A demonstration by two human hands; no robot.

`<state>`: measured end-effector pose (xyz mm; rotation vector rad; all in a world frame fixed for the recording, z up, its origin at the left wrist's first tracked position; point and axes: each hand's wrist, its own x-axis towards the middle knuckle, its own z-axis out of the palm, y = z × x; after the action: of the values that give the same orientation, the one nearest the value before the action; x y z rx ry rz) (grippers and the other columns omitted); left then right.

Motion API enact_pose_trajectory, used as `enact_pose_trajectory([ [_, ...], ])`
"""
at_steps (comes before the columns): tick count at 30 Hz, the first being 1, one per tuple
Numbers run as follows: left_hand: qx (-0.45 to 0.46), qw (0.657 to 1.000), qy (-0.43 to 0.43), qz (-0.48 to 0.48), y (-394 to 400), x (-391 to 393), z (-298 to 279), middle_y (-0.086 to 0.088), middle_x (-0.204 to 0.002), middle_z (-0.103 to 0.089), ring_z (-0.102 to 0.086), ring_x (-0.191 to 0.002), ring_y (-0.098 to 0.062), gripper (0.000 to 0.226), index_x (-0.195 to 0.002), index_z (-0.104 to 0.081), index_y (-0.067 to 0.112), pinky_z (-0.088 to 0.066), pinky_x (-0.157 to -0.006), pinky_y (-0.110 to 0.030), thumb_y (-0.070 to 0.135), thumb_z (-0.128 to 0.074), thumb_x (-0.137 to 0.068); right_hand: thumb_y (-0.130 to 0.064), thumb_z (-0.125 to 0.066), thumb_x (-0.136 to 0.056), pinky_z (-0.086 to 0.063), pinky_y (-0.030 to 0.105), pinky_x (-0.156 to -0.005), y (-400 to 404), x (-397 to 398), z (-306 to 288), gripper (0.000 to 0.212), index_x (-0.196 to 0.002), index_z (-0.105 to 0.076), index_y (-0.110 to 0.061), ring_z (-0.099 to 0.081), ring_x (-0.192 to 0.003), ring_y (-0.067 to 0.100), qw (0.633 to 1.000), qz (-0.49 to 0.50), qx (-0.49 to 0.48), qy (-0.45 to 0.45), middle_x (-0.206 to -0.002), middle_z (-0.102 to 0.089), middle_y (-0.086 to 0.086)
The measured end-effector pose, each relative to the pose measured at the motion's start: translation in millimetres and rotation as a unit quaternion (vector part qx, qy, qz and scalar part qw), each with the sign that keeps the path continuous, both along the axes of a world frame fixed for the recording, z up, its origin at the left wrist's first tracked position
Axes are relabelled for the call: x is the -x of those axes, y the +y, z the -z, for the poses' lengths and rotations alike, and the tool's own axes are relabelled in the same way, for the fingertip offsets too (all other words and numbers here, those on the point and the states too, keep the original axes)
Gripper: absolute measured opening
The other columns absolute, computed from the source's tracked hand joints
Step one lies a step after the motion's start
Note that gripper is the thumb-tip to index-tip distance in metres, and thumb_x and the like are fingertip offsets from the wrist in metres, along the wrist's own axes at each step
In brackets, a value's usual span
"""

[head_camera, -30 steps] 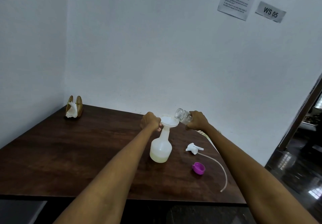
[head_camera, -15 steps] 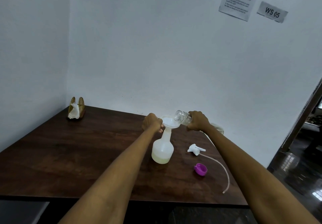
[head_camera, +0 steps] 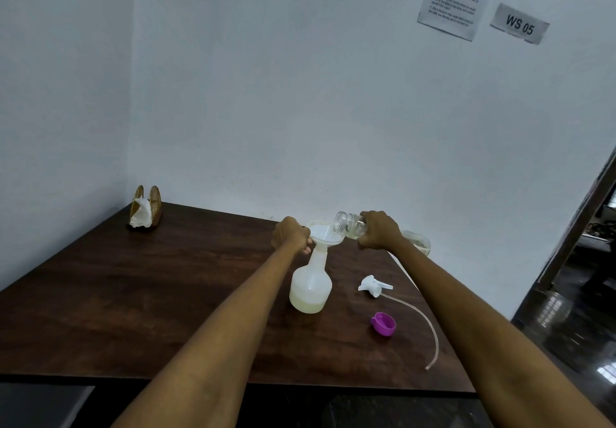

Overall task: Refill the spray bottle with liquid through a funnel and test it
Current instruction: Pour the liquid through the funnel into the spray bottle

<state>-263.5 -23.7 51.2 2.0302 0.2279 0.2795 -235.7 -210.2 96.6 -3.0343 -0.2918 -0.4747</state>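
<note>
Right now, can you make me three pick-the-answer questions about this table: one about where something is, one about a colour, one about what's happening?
1. Where is the funnel?
A. in the spray bottle's neck
B. flat on the table
C. beside the napkin holder

2. What colour is the loose cap?
A. green
B. purple
C. red

3. How is the clear bottle held?
A. upright
B. capped
C. tipped over the funnel

Answers: 1 A, the funnel sits atop the spray bottle. 2 B, it lies purple beside the tube. 3 C, the right hand tilts its open mouth to the funnel.

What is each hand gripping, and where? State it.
Left hand grips the funnel at its rim. Right hand grips the tipped clear bottle around its body.
</note>
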Motion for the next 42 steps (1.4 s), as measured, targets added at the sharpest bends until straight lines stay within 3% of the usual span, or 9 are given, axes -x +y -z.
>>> enact_pose_trajectory([
  [5, 0.005, 1.000, 0.002, 0.001, 0.9, 0.1, 0.0, 0.001, -0.052, -0.061, -0.058, -0.042, -0.011, 0.034, -0.058, -0.059, 0.011, -0.056, -0.072, -0.027, 0.012, -0.051, -0.091, -0.011, -0.068, -0.065, -0.034, 0.026, -0.065, -1.6, 1.3, -0.6, 0.028, -0.072, -0.041, -0.015, -0.047, -0.074, 0.023, 1.000, -0.005, 0.024, 0.001, -0.079, -0.051, 0.001],
  [8, 0.005, 1.000, 0.002, 0.002, 1.4, 0.0, 0.0, 0.001, -0.053, -0.062, -0.059, -0.044, -0.012, 0.034, -0.058, -0.061, 0.010, -0.057, -0.075, -0.027, 0.013, -0.050, -0.091, -0.011, -0.069, -0.064, -0.032, 0.022, -0.058, -2.6, 1.3, -2.0, 0.031, -0.066, -0.038, -0.016, -0.048, -0.073, 0.023, 1.000, -0.003, 0.008, 0.003, -0.078, -0.052, 0.002],
  [14, 0.000, 1.000, 0.003, 0.001, 0.0, -0.7, 0.0, 0.000, -0.052, -0.061, -0.059, -0.044, -0.012, 0.033, -0.061, -0.062, 0.010, -0.057, -0.076, -0.028, 0.015, -0.051, -0.091, -0.010, -0.070, -0.064, -0.024, 0.020, -0.047, 0.6, 4.4, -2.2, 0.041, -0.057, -0.030, -0.019, -0.045, -0.069, 0.024, 0.999, -0.006, -0.047, 0.015, -0.059, -0.040, -0.006],
  [20, 0.004, 1.000, 0.000, 0.003, -0.4, -1.5, 1.1, -0.002, -0.058, -0.065, -0.060, -0.045, -0.013, 0.026, -0.076, -0.069, 0.005, -0.058, -0.077, -0.029, 0.015, -0.051, -0.091, -0.011, -0.073, -0.062, -0.025, 0.022, -0.047, -1.4, 4.9, 0.3, 0.042, -0.058, -0.032, -0.020, -0.046, -0.073, 0.024, 0.996, 0.009, -0.077, 0.033, -0.062, -0.043, -0.005],
  [24, 0.002, 1.000, -0.001, 0.004, -1.3, -1.1, 0.2, 0.000, -0.053, -0.062, -0.061, -0.047, -0.015, 0.026, -0.072, -0.067, 0.007, -0.057, -0.076, -0.028, 0.013, -0.050, -0.090, -0.013, -0.074, -0.062, -0.027, 0.021, -0.048, -6.0, 4.6, 0.4, 0.041, -0.058, -0.034, -0.020, -0.049, -0.074, 0.025, 0.995, 0.017, -0.089, 0.031, -0.075, -0.053, 0.004],
  [29, 0.003, 1.000, 0.001, 0.002, -3.0, -0.9, -0.9, 0.001, -0.052, -0.060, -0.060, -0.046, -0.014, 0.028, -0.065, -0.064, 0.009, -0.058, -0.075, -0.028, 0.012, -0.050, -0.090, -0.014, -0.074, -0.065, -0.026, 0.022, -0.047, -8.3, 8.5, -0.4, 0.042, -0.057, -0.034, -0.020, -0.048, -0.073, 0.025, 0.995, 0.016, -0.091, 0.032, -0.064, -0.046, -0.001],
  [34, 0.003, 1.000, 0.001, 0.001, -4.2, -0.6, -1.0, 0.001, -0.054, -0.062, -0.060, -0.046, -0.014, 0.033, -0.058, -0.059, 0.011, -0.058, -0.076, -0.029, 0.011, -0.050, -0.089, -0.013, -0.071, -0.067, -0.023, 0.020, -0.047, -7.0, 8.6, 0.8, 0.043, -0.058, -0.030, -0.020, -0.046, -0.075, 0.024, 0.998, 0.009, -0.056, 0.024, -0.066, -0.044, -0.002],
  [37, 0.001, 1.000, 0.002, 0.002, -3.7, -0.8, -0.1, 0.001, -0.052, -0.061, -0.060, -0.046, -0.015, 0.034, -0.056, -0.058, 0.011, -0.059, -0.078, -0.030, 0.011, -0.050, -0.089, -0.011, -0.068, -0.066, -0.025, 0.020, -0.049, -5.2, 7.1, 1.5, 0.036, -0.060, -0.034, -0.018, -0.048, -0.074, 0.025, 0.999, 0.010, -0.030, 0.014, -0.075, -0.052, 0.003],
  [42, -0.005, 1.000, 0.000, 0.006, -3.0, 0.3, -0.9, 0.002, -0.052, -0.060, -0.059, -0.045, -0.013, 0.035, -0.056, -0.058, 0.011, -0.057, -0.077, -0.029, 0.011, -0.049, -0.090, -0.011, -0.066, -0.067, -0.034, 0.026, -0.064, -2.3, 6.0, -0.4, 0.026, -0.073, -0.041, -0.015, -0.051, -0.077, 0.026, 1.000, 0.005, 0.011, 0.001, -0.081, -0.052, 0.002],
])
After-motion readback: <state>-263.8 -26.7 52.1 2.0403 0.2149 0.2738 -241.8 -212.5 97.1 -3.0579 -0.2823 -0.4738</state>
